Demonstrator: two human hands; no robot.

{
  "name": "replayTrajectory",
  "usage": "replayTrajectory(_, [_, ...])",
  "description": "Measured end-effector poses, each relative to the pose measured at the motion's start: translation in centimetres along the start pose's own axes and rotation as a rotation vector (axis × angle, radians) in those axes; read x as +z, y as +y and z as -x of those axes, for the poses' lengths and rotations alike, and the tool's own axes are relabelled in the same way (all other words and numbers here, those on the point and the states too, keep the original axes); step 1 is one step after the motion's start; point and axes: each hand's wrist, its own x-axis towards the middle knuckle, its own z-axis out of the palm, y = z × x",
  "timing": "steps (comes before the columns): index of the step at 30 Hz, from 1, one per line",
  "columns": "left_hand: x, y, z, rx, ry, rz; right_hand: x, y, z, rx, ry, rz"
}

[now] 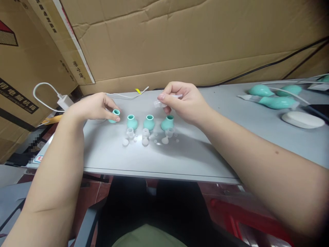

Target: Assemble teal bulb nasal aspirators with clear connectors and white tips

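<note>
My left hand (104,106) has its fingers round a small teal bulb (112,118) with an open neck, at the left end of a row. Three more teal bulbs stand upright to its right: a left one (132,122), a middle one (149,122) and a right one (167,123). Above and behind the right one, my right hand (177,99) pinches a clear plastic piece (158,102) with a narrow stem. In front of the bulbs lie clear cups (130,133), white round pieces (145,141) and several tiny clear parts.
On the grey table (108,154), finished-looking teal bulbs (277,102) and a white oval object (302,119) lie at the right. A white plug (65,102) with a cable is at the left. Cardboard (180,44) walls the back; a black cable (257,67) runs along it.
</note>
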Motion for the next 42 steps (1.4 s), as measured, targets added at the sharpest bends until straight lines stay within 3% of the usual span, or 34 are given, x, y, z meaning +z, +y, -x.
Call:
replayTrajectory(3, [0.0, -0.1, -0.2, 0.062, -0.029, 0.03, 0.1, 0.1, 0.1, -0.006, -0.004, 0.003])
replayTrajectory(10, [0.0, -0.2, 0.0, 0.021, -0.117, 0.05, 0.6, -0.6, 0.4, 0.002, 0.007, 0.015])
replayTrajectory(12, [0.1, 0.1, 0.3, 0.055, -0.034, 0.066, 0.9, -0.7, 0.3, -0.013, 0.022, -0.005])
replayTrajectory(17, [1.5, 1.9, 0.5, 0.327, 0.4, 0.379, 1.7, -1.7, -0.9, 0.016, -0.039, -0.031])
replayTrajectory(19, [2.1, 2.6, 0.5, 0.39, 0.47, 0.448, 2.3, -2.7, -1.5, 0.031, -0.104, 0.051])
replayTrajectory(23, [2.6, 3.2, 0.5, 0.374, 0.39, 0.495, 4.1, -4.7, -2.8, -0.001, -0.204, 0.227])
replayTrajectory(26, [2.3, 2.8, 0.4, 0.341, 0.332, 0.498, 5.5, -4.9, -3.3, -0.017, -0.18, 0.221])
replayTrajectory(35, [1.2, 2.8, 1.0, 0.238, 0.164, 0.279, 7.7, -1.4, -1.2, -0.163, -0.094, 0.271])
replayTrajectory(42, [0.2, 2.9, 2.2, 0.281, 0.195, 0.276, 9.5, -0.8, 0.0, -0.37, 0.08, 0.406])
